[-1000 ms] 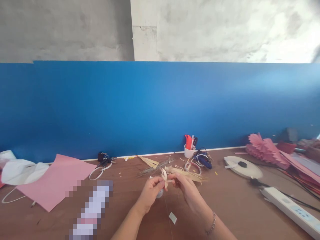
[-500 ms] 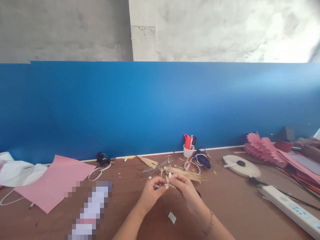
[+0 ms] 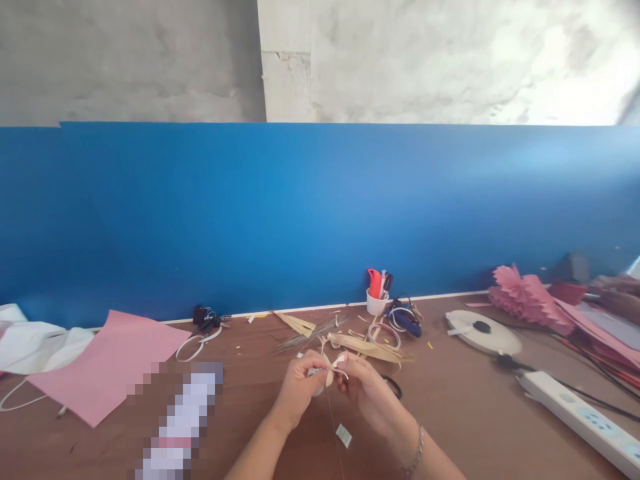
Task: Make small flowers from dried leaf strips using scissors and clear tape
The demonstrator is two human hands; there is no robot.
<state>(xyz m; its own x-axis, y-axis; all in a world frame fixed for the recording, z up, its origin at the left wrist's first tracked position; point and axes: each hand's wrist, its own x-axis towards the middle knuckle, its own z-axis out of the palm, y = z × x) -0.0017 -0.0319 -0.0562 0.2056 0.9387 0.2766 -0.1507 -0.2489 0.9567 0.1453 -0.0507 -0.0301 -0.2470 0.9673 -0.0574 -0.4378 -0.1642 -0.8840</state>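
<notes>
Low in the centre, a small cream flower-shaped piece with thin petals [image 3: 329, 377] is pinched between both hands. My left hand [image 3: 301, 385] grips its left side with thumb and forefinger. From the right, my right hand [image 3: 367, 387] pinches a pale petal, its fingers curled; a chain bracelet circles that wrist. A fine thread [image 3: 336, 427] runs down below the piece. Just behind the hands lie dry straw-coloured husk strips [image 3: 363, 345] and thin grey-brown stalks [image 3: 315, 333]. Partly hidden by my right hand is a black ring-shaped thing [image 3: 393, 386].
A white cup [image 3: 376, 303] with a red-handled tool and pens stands by the blue partition [image 3: 320, 207]. Pink paper [image 3: 117, 363] lies left, near keys [image 3: 207, 325]. At right are a cream tape reel [image 3: 483, 332], a power strip [image 3: 583, 420] and pleated pink paper [image 3: 530, 297].
The flower-shaped piece has turned and shifted slightly left between my fingers. My right hand has rolled and moved a little down, uncovering more of the black ring-shaped thing.
</notes>
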